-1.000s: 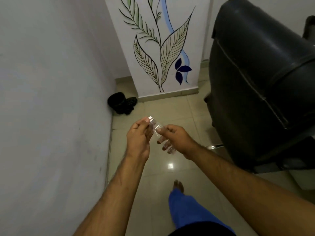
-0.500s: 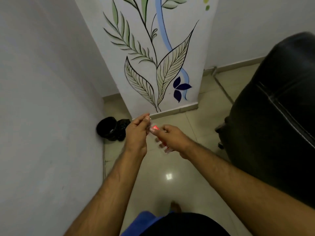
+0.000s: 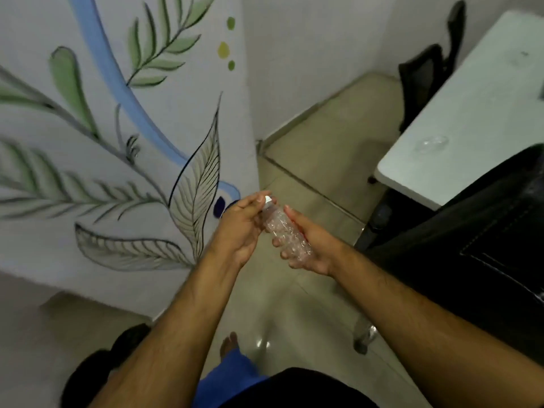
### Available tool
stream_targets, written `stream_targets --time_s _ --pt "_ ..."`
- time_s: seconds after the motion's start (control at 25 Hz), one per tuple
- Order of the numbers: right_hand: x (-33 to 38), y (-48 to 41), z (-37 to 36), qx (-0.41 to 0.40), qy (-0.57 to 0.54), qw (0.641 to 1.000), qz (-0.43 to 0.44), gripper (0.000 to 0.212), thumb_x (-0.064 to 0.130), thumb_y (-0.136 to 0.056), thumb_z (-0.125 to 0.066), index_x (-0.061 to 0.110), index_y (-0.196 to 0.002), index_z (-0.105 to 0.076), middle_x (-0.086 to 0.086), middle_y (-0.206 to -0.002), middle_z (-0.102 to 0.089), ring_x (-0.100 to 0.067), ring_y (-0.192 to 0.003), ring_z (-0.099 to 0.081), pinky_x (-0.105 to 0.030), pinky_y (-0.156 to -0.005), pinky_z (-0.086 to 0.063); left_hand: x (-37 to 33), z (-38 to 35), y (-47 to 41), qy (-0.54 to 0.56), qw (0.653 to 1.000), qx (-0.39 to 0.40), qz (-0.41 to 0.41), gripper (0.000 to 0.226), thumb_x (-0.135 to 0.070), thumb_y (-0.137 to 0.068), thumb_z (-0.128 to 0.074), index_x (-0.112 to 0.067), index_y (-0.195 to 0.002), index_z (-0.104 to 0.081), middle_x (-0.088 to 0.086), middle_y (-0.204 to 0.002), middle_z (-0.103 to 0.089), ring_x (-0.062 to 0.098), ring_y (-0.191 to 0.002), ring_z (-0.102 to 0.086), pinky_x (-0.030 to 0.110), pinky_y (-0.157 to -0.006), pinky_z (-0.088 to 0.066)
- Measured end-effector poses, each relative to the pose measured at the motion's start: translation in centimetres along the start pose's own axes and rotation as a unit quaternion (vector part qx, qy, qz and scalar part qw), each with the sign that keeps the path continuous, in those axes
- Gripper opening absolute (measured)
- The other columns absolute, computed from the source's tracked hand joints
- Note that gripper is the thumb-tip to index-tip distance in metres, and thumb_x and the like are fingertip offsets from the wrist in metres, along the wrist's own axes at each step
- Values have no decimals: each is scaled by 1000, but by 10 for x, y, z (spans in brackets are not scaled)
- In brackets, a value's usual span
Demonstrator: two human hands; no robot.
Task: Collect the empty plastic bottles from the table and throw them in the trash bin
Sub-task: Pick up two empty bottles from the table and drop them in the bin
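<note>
A small clear plastic bottle (image 3: 284, 228) with a white cap lies tilted between both hands above the tiled floor. My right hand (image 3: 312, 245) cradles its body from below and the right. My left hand (image 3: 241, 225) has thumb and fingers pinched on the cap end. Another clear plastic object (image 3: 431, 142), blurred, sits on the white table (image 3: 471, 113) at the upper right. No trash bin is in view.
A white wall panel painted with leaves (image 3: 132, 157) stands close on the left. A black padded chair (image 3: 471, 245) fills the right side, and another dark chair (image 3: 426, 75) stands beyond the table. Dark objects (image 3: 97, 369) lie on the floor at lower left. My foot (image 3: 229, 343) is on the tiles.
The view has swung right and moved closer to the painted panel; the white table has come into sight. Both hands still hold the bottle, now more fully visible.
</note>
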State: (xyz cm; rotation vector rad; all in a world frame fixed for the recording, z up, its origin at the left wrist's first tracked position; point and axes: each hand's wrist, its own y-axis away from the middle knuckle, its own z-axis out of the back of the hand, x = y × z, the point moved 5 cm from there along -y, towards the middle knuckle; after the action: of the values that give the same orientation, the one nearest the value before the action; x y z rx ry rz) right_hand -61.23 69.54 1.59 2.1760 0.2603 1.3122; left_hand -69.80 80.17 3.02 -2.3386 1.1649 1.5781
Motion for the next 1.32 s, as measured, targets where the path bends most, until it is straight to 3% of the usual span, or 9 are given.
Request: stream_targets --time_s 0.16,0.36,0.56,0.72,0.84,0.92,1.08,1.2,1.32 --pt "62 -51 29 -82 -163 982 52 56 68 -81 -52 17 -99 -68 -2 -70 -65 -14 -46 -59 -20 -42 -40 -39 -58 -113 -71 988 129 47 17 -8 -96 -55 -5 -103 -70 10 -92 -73 18 -81 -68 27 -73 -54" --pt "123 -92 108 -307 -120 930 162 66 73 -69 -66 11 -90 -67 -5 -64 -61 -15 -46 -53 -23 -48 -35 -25 -132 -226 -148 965 205 66 15 -6 -95 -58 -9 -99 -71 8 -89 -72 11 -75 -69 21 -71 -56" --pt "153 -122 202 -295 -237 898 225 54 64 -84 -59 12 -90 -70 -5 -68 -60 -16 -56 -56 -27 -54 -42 12 -224 -310 -171 926 302 152 16 -6 -95 -56 -5 -102 -71 10 -88 -72 17 -78 -68 25 -73 -57" --pt "173 -123 272 -336 -299 867 213 57 63 -90 -49 11 -99 -70 -5 -69 -64 -17 -53 -58 -27 -48 -42 43 -297 -356 -195 880 383 202 16 -9 -95 -57 -6 -102 -72 9 -90 -73 18 -83 -68 31 -82 -54" --pt "186 -111 324 -449 -308 821 173 61 65 -89 -54 12 -115 -70 -10 -89 -72 -22 -71 -68 -30 -58 -52 80 -357 -389 -252 848 412 219 16 -12 -95 -60 -7 -104 -72 10 -97 -74 19 -89 -69 30 -81 -57" --pt "189 -102 354 -528 -331 769 141 56 58 -91 -55 8 -111 -69 -12 -89 -70 -22 -68 -65 -28 -55 -51 108 -391 -418 -354 828 409 146 14 -17 -94 -62 -10 -98 -73 7 -91 -75 21 -86 -70 33 -78 -57" --pt "193 -96 423 -645 -387 650 108 41 47 -96 -48 13 -106 -67 -9 -93 -71 -23 -77 -66 -32 -66 -56 162 -474 -477 -554 715 415 -95 27 -37 -87 -65 -11 -96 -69 5 -93 -73 25 -86 -68 33 -74 -54" --pt "199 -103 462 -691 -445 562 94 29 38 -96 -50 14 -101 -66 -9 -93 -70 -21 -77 -66 -36 -70 -58 219 -522 -509 -618 653 434 -51 59 -46 -81 -71 -8 -121 -51 12 -120 -61 29 -102 -62 33 -78 -50" --pt "205 -110 475 -714 -459 522 84 24 42 -94 -60 20 -103 -65 -3 -96 -72 -19 -83 -69 -38 -77 -59 258 -529 -530 -724 539 430 -12 87 -60 -76 -70 -5 -135 -38 18 -136 -50 37 -121 -55 44 -93 -50"
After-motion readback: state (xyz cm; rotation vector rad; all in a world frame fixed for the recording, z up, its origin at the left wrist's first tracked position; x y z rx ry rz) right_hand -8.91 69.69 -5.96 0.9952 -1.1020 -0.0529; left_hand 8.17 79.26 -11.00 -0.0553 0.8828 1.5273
